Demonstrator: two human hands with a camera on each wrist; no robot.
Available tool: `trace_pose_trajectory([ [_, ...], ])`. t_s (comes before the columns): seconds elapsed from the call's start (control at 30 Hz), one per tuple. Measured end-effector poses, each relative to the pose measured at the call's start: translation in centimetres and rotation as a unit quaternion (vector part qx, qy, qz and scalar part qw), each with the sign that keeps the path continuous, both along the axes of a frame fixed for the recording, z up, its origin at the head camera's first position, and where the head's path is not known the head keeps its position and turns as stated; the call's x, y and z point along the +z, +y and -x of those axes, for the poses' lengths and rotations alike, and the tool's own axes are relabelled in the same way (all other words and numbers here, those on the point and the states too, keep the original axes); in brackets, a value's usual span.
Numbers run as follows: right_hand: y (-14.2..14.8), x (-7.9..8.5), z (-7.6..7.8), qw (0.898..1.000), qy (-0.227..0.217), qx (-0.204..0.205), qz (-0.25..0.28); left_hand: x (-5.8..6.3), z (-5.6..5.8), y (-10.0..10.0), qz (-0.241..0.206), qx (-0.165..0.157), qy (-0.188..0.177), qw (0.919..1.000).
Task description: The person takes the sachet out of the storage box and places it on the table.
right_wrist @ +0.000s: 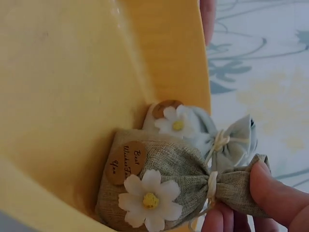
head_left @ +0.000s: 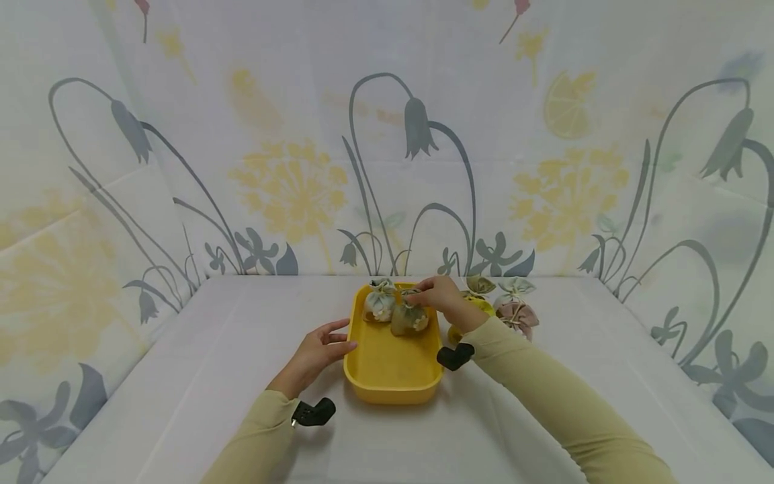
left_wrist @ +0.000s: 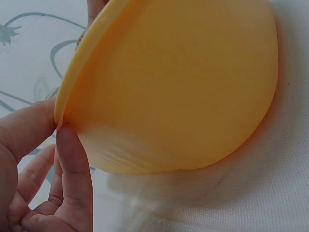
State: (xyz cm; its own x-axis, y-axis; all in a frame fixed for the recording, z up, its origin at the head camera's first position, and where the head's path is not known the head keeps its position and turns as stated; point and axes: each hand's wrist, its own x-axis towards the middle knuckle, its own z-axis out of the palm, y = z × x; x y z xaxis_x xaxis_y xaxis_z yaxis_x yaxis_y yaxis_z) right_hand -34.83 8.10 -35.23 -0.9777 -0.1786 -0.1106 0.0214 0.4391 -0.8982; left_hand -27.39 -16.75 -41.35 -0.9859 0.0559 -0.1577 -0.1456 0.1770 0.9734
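Observation:
A yellow tray (head_left: 393, 395) stands on the white-covered table. At its left side my left hand (head_left: 320, 351) pinches the rim; in the left wrist view, fingertips (left_wrist: 67, 137) meet at that edge. My right hand (head_left: 446, 298) reaches over the far right of the tray. It pinches the gathered neck of a green-brown drawstring pouch (right_wrist: 164, 159), which carries a white flower and a round brown label. The pouch's base appears to rest in the tray. Beside it, also inside the tray, is a pale grey-green pouch (head_left: 379, 304) with a white flower.
Right of the tray, partly behind the right forearm, are several more pouches: a pink one (head_left: 517, 316), a pale green one (head_left: 515, 288), an olive one (head_left: 480, 284) and a yellow one (head_left: 480, 304). A flower-patterned cloth (head_left: 387, 181) hangs behind the table.

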Motion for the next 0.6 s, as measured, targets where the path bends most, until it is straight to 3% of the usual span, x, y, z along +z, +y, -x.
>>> trace_pose_trajectory([
  [0.33, -0.2, 1.2, -3.7, 0.999, 0.027, -0.002, 0.017, 0.1, 0.0, 0.0, 0.009, 0.001, -0.002, 1.0000],
  [0.6, 0.0, 1.8, -5.7, 0.998, 0.055, -0.005, 0.028, 0.2, 0.0, 0.0, 0.007, -0.001, -0.005, 1.0000],
])
